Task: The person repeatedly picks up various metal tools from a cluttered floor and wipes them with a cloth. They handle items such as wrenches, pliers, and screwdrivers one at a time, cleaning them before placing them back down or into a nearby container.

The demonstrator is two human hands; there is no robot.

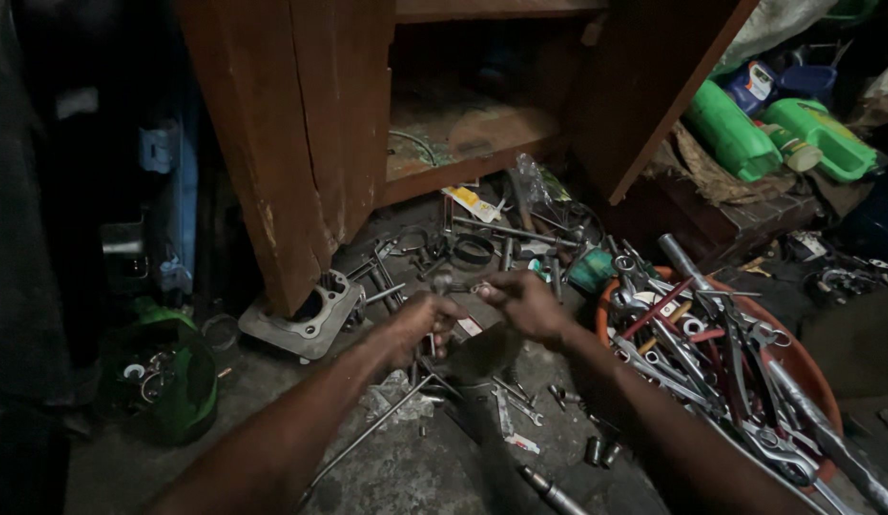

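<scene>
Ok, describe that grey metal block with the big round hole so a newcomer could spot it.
Start at the open wooden cupboard. At the foot of its left door, on the floor, lies the grey metal block. Unlike the thin loose tools around it, it is squarish with one large round bore.

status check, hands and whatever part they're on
Left hand and right hand both pinch a small metal part. Loose tools litter the floor beneath.

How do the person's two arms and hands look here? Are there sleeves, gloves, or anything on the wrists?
Both forearms are bare up to the picture's lower edge, with no sleeve in sight. The left hand and the right hand wear no gloves. No watch, band or ring can be seen, though the dim light hides fine detail.
</scene>
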